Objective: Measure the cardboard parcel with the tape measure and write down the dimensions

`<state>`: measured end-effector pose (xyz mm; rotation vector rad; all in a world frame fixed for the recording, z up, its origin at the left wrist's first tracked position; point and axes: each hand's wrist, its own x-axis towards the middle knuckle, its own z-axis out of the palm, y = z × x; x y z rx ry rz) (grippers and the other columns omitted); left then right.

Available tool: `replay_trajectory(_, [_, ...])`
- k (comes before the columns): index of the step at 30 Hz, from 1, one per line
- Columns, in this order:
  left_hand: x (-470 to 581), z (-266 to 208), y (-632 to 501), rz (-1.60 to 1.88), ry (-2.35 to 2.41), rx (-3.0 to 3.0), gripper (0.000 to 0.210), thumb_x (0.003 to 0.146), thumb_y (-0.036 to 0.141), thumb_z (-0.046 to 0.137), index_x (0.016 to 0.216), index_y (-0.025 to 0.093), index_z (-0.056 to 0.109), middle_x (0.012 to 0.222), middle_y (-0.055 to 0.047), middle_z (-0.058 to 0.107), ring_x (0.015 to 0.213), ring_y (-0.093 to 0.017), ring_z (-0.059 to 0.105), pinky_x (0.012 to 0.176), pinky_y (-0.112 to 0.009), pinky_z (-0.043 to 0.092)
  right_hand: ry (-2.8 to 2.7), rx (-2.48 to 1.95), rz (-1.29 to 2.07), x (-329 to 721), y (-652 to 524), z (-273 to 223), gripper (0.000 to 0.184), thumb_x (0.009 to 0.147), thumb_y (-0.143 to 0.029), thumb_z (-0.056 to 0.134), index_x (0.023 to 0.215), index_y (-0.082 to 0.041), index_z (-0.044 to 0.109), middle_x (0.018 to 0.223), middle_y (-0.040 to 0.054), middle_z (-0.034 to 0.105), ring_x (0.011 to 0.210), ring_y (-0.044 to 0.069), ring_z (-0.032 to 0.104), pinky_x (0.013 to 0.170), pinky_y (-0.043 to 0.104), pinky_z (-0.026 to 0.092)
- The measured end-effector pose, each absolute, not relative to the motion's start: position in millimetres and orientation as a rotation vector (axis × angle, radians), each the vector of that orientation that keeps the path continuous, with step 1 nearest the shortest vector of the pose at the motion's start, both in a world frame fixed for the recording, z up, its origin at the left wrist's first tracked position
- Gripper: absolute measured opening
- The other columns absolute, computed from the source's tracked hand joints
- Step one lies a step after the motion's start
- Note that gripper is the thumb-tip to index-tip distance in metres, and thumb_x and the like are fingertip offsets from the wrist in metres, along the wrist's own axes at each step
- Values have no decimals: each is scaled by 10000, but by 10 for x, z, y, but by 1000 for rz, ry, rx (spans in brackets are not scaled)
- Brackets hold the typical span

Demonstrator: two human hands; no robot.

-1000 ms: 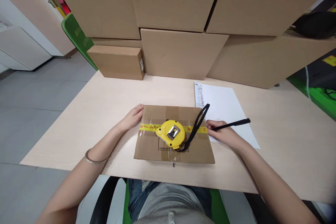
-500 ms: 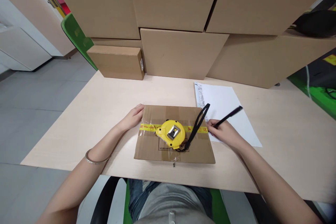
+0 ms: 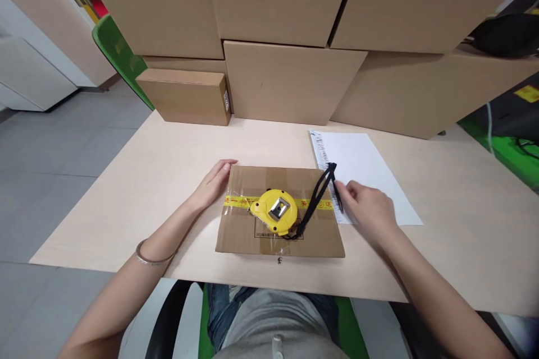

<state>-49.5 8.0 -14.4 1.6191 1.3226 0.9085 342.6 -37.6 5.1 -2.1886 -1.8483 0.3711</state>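
A brown cardboard box (image 3: 244,241) with yellow printed tape lies flat in front of me. On top of it sits a yellow tape measure (image 3: 261,214) with a silver clip, its black wrist strap (image 3: 314,205) reaching past the box's right edge. My left hand (image 3: 213,185) rests against the box's left edge, its fingers stretched out. Beside the right edge, my right hand (image 3: 366,205) has curled fingers at a black pen (image 3: 338,199), which slants point toward me over the paper. A white sheet of paper (image 3: 362,157), printed along its left side, lies partly under that hand.
A small closed carton (image 3: 189,98) stands at the back left of the pale table (image 3: 105,224). Large cardboard panels (image 3: 290,84) wall off the back. Behind the left edge is a green chair back (image 3: 115,59); dark items and a cable are at the far right.
The pen has swung from slanting up over my right hand to lying low beside the box. My right hand has turned over it, and my left fingers have straightened slightly along the box edge.
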Motion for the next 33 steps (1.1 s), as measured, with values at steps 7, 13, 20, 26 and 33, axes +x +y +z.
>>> replay_trajectory(7, [-585, -183, -55, 1176, 951, 1809, 558, 1078, 593, 307, 1283, 292, 730, 1556, -74, 527, 1518, -305, 393, 1284, -520, 289, -2093, -1308, -68, 2865, -580, 690, 474, 1049, -577, 413, 1090, -192, 686, 1075, 167, 732, 1004, 335, 662, 860, 493, 486])
replay_trajectory(13, [-558, -190, -176, 1054, 933, 1764, 597, 1101, 567, 238, 1289, 308, 743, 1657, -29, 433, 1585, -302, 299, 1334, -534, 170, -2433, -1183, 347, 2280, -690, 875, 588, 897, -666, 690, 1153, -137, 690, 1288, 201, 711, 1234, 393, 622, 1074, 592, 457])
replay_trajectory(20, [-455, -273, -270, 1060, 925, 1517, 601, 1073, 652, 286, 1307, 298, 712, 1417, -54, 655, 1435, -280, 500, 1286, -472, 294, -2284, -1072, 973, 2102, -674, 965, 456, 1016, -458, 616, 1372, -228, 448, 1190, 114, 733, 978, 264, 748, 806, 405, 601])
replay_trajectory(26, [-368, -239, -249, 1119, 824, 1314, 751, 999, 791, 288, 1341, 243, 671, 1402, -78, 683, 1370, -313, 569, 1195, -446, 424, -2462, -956, 796, 1811, -307, 1013, 390, 1019, -369, 636, 1350, -246, 472, 1342, 99, 702, 1101, 288, 726, 910, 419, 557])
replay_trajectory(33, [-518, -139, -198, 985, 925, 1667, 583, 947, 714, 566, 1260, 245, 713, 1310, -104, 655, 1319, -331, 542, 1225, -513, 340, -2486, -1058, 726, 2045, -304, 945, 418, 976, -378, 690, 1340, -244, 537, 1210, 71, 763, 1002, 266, 743, 814, 357, 540])
